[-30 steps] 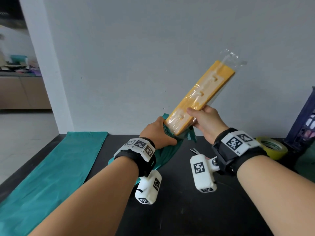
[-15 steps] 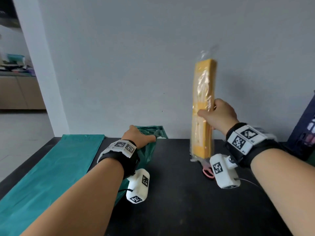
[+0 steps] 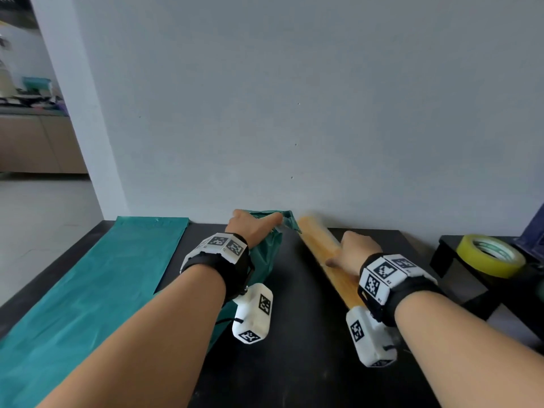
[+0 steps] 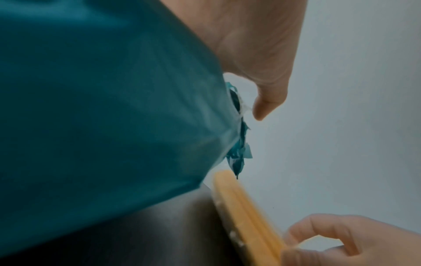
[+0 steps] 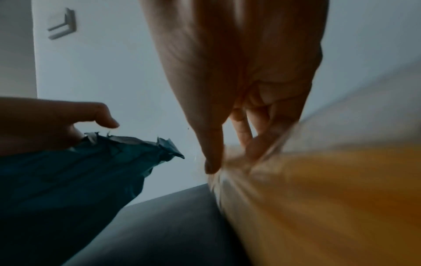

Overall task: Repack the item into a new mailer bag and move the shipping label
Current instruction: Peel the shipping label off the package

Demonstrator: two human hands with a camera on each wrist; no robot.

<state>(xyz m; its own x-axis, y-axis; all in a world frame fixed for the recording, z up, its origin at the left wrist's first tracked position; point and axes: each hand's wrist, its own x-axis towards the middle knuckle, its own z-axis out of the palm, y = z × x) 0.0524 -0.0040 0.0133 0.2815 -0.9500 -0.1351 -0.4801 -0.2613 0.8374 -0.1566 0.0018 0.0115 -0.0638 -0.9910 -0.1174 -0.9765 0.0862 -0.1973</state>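
Note:
A long yellow item point(image 3: 316, 235) in clear wrap lies slanted on the black table point(image 3: 294, 334), its far end near the wall. My right hand point(image 3: 356, 248) grips it at mid-length, thumb on the near edge and fingers point(image 5: 248, 129) over the far side. Left of it, my left hand point(image 3: 253, 228) holds the crumpled, torn-open teal mailer bag point(image 3: 269, 254) near its ragged mouth point(image 4: 237, 158), with the thumb point(image 4: 264, 106) free above it. A flat new teal mailer point(image 3: 103, 275) lies at the table's left. No shipping label shows.
A yellow tape roll point(image 3: 488, 256) sits on a low black stand point(image 3: 447, 251) at the right, beside a dark blue crate point(image 3: 534, 228). The grey wall runs right behind the table's far edge. At the left, the table edge drops to the floor.
My right hand has brought the yellow item down from upright in the air to lying on the table. The left hand kept hold of the torn bag and moved slightly right.

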